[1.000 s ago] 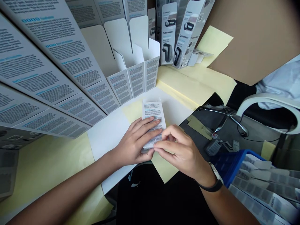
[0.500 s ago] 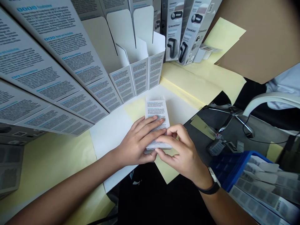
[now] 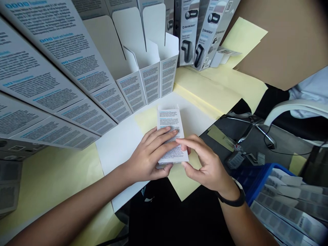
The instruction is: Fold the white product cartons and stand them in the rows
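Note:
A small white carton (image 3: 169,119) printed with grey text and blue headings lies on a white sheet (image 3: 123,148) in front of me. My left hand (image 3: 151,153) holds it, fingers laid over the top face and thumb at the near end. At the carton's right edge is my right hand (image 3: 205,160), thumb and index finger apart, with the index fingertip over the printed face. Its other fingers are curled and partly hidden. Behind the carton stands a row of open-topped boxes (image 3: 151,82) with raised flaps.
Tall printed boxes (image 3: 74,44) rise at the left. SilverCrest boxes (image 3: 188,34) stand at the back. Yellow paper (image 3: 202,90) covers parts of the table. On the right are a blue crate (image 3: 246,181) with several cartons in it and a chair base (image 3: 252,121).
My right hand has drawn back to the right from the carton's near end, and its thumb and index finger have spread apart. My left hand stays on the carton.

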Available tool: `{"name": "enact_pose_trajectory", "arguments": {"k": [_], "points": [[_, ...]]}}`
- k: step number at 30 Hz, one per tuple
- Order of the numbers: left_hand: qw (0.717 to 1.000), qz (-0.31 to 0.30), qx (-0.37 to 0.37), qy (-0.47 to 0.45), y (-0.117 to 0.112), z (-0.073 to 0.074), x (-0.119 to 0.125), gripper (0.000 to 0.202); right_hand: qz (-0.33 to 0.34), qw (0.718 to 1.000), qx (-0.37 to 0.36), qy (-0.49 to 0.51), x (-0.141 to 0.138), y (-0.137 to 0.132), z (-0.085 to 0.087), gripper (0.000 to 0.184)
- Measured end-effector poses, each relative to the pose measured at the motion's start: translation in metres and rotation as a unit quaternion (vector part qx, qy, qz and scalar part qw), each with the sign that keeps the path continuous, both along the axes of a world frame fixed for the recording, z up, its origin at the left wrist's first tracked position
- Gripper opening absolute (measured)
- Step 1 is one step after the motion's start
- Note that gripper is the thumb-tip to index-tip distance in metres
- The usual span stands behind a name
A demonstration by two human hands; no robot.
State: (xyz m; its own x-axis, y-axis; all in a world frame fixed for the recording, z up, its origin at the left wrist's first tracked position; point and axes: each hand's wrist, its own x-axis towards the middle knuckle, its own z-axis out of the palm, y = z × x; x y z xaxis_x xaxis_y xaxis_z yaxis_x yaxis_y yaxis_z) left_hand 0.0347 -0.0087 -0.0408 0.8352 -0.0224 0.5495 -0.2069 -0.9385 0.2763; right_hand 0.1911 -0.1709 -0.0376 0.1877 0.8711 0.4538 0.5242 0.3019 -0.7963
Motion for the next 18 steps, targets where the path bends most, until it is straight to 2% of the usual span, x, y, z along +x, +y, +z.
{"name": "enact_pose_trajectory", "arguments": {"k": [3,6,10,12,18], "points": [[1.0,-0.015,-0.009,0.008,0.002,0.0,-0.001,0.061,-0.016,1.0,-0.006,0.005,-0.005,0.0,0.001,0.053],[0.999,-0.026,-0.02,0.009,0.003,0.0,-0.001,0.073,-0.059,0.998,-0.006,0.025,-0.016,0.006,0.003,0.044],[1.0,-0.004,-0.029,-0.003,0.003,-0.001,0.0,0.054,-0.109,0.993,-0.006,0.038,-0.027,0.011,0.006,0.027],[0.999,-0.01,-0.037,-0.004,0.002,-0.002,0.0,0.05,-0.116,0.992,-0.01,0.046,-0.029,0.011,0.006,0.028],[0.999,-0.012,-0.034,-0.019,0.002,-0.003,0.002,0.055,-0.112,0.99,-0.017,0.083,-0.03,0.011,0.006,0.03]]}}
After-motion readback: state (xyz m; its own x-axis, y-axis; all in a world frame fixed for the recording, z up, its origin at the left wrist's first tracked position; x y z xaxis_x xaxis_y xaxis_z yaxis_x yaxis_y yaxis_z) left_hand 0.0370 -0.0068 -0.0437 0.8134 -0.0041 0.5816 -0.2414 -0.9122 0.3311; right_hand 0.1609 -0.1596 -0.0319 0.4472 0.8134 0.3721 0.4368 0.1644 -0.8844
